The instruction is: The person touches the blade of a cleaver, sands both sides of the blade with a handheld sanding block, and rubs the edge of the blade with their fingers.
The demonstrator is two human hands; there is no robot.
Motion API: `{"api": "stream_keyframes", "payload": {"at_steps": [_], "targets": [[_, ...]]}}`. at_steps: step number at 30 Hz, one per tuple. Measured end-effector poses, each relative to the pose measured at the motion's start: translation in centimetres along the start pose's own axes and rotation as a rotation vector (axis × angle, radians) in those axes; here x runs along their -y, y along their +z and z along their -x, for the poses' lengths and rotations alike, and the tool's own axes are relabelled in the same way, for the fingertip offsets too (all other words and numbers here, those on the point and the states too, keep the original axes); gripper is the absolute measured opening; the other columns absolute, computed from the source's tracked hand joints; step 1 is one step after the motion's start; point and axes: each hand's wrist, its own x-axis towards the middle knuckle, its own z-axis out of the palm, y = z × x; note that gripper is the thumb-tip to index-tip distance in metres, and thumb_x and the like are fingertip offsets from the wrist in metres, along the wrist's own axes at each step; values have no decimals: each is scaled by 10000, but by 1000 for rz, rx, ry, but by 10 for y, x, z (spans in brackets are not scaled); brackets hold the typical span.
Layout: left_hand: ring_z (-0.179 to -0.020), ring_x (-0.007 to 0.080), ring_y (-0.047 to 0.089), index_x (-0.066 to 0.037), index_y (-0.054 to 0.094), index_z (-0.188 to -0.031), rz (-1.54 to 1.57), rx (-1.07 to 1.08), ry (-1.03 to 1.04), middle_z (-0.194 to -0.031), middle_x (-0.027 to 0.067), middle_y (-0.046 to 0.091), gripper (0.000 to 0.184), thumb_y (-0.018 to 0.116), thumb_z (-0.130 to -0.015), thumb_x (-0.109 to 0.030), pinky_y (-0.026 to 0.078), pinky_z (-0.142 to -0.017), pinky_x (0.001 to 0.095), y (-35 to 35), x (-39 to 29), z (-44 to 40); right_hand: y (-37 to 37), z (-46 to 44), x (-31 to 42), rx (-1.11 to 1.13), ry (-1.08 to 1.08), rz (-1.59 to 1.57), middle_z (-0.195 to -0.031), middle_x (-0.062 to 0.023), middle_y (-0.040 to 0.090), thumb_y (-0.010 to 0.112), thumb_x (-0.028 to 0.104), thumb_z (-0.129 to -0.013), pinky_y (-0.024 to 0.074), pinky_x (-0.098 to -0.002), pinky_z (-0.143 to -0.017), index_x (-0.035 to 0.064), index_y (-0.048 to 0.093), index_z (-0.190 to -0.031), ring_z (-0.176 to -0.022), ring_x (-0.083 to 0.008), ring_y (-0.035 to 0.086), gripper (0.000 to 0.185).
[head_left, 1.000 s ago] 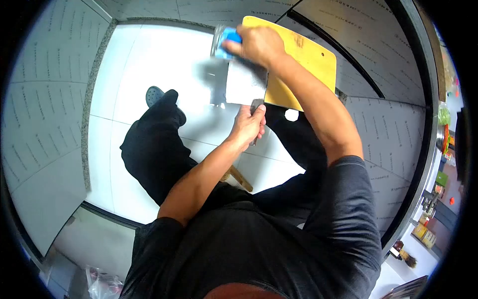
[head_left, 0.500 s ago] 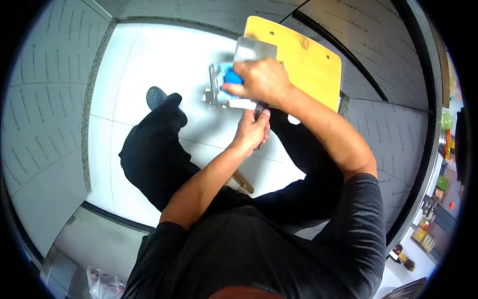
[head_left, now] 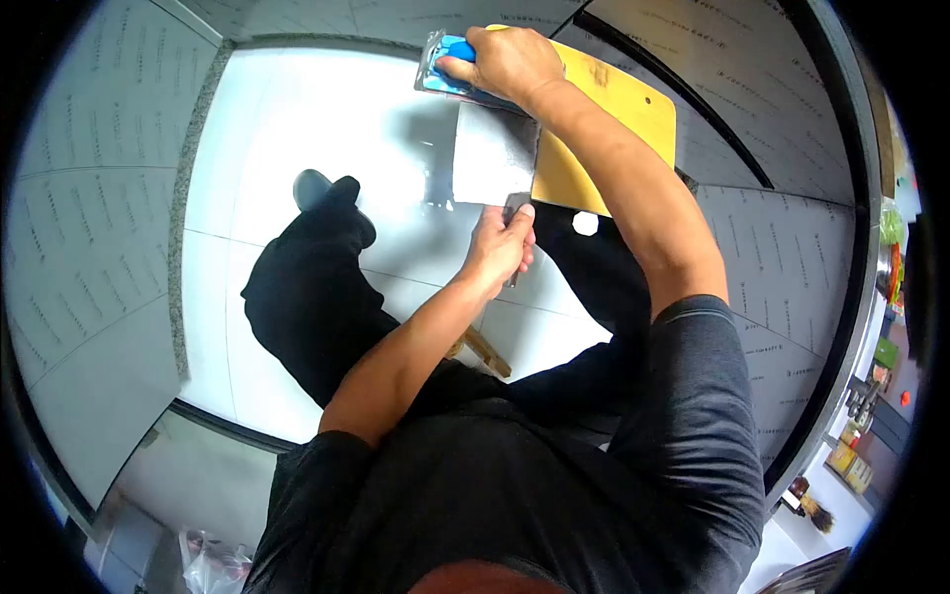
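Left hand (head_left: 500,247): closed in firm-looking grip around dark handle (head_left: 517,203), just beyond the knees; probably held so for steady support, with fingers kept behind the metal.
Wide blade (head_left: 492,153): joined to this handle, broad face turned upward, pointed away from the body; between both hands, just at the left side of yellow board (head_left: 623,119). Resting on this board or only beside it: cannot tell.
Right hand (head_left: 515,64): closed in grip on blue tool (head_left: 457,49), near the far end of the blade; held from above, probably for even pressing and good control. Touching the metal or slightly above: cannot tell.
Yellow board: placed close on the right side, perhaps as near support for the blade; partly covered by right forearm (head_left: 633,203).
Edges: left border of blade over white floor (head_left: 307,119), with free air beside; far border of board close to grey cabinet panels (head_left: 653,45), so rather narrow there.
Open room: widest toward the left, above the tiles, up to grey shoe (head_left: 311,188); more limited on the right, between board, black-clothed knee and cabinet.
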Motion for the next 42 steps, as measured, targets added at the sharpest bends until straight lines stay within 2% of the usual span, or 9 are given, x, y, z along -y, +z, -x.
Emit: {"api": "stream_keyframes", "payload": {"at_steps": [6, 11, 15, 17, 21, 29, 33, 39, 42], "targets": [[-524, 106, 502, -80, 436, -1097, -1, 10, 9, -746, 19, 524, 179, 497, -1056, -244, 432, -449, 267, -1, -7, 1, -2, 62, 23, 65, -226, -37, -711, -169, 706, 653, 623, -816, 585, -453, -642, 121, 750, -893, -644, -324, 713, 516], [-518, 107, 493, -68, 451, -1074, 12, 15, 22, -735, 24, 522, 173, 489, -1056, -236, 429, -449, 270, -2, 1, -6, 7, -4, -2, -8, 44, 14, -683, -156, 693, 585, 661, -876, 566, -445, -602, 96, 715, -912, -639, -331, 705, 581], [-520, 106, 500, -76, 475, -1028, 14, 11, 17, -720, 20, 522, 180, 501, -1052, -253, 431, -446, 270, -1, 0, 0, -14, 60, 19, 149, -101, -25, -675, -187, 679, 644, 636, -845, 568, -461, -612, 76, 728, -870, -620, -340, 699, 566], [-521, 105, 502, -81, 480, -1013, 12, -24, 10, -716, 18, 523, 183, 504, -1051, -259, 432, -445, 271, 0, -6, -3, -6, 69, 17, 25, -213, -8, -667, -182, 676, 647, 634, -839, 571, -463, -616, 75, 728, -869, -617, -340, 697, 566], [-521, 99, 508, -85, 467, -1031, 6, -1, 25, -716, 13, 531, 185, 510, -1049, -264, 430, -440, 268, 1, 0, -1, -1, 0, -4, -68, 2, 8, -687, -174, 689, 603, 654, -853, 569, -470, -629, 83, 735, -863, -641, -360, 697, 586], [-514, 91, 507, -74, 466, -1022, 1, -17, 11, -714, 12, 532, 231, 531, -1043, -295, 429, -438, 263, 0, -5, -2, -2, 70, 15, 3, -209, -73, -664, -176, 673, 635, 640, -837, 560, -466, -597, 79, 702, -805, -607, -358, 686, 565], [-517, 90, 508, -69, 478, -1011, 2, -32, -2, -717, 11, 532, 235, 540, -1041, -294, 430, -440, 259, 4, -6, 3, -1, -10, -3, 15, 36, 41, -752, -181, 714, 595, 641, -863, 575, -468, -646, 77, 711, -897, -695, -352, 717, 577], [-522, 88, 509, -61, 486, -1021, 8, -6, -13, -722, 11, 535, 234, 535, -1043, -289, 437, -440, 261, 0, -12, 2, -5, 80, 27, 41, -243, -46, -636, -179, 657, 671, 630, -823, 548, -461, -566, 76, 715, -828, -573, -353, 673, 556], [-519, 92, 511, -60, 488, -1085, 7, -14, -2, -729, 13, 542, 234, 533, -1044, -286, 443, -441, 265, 0, 1, -3, 6, 21, 3, -12, -57, -23, -667, -177, 675, 634, 647, -837, 558, -453, -601, 81, 718, -833, -600, -349, 685, 573]]}}
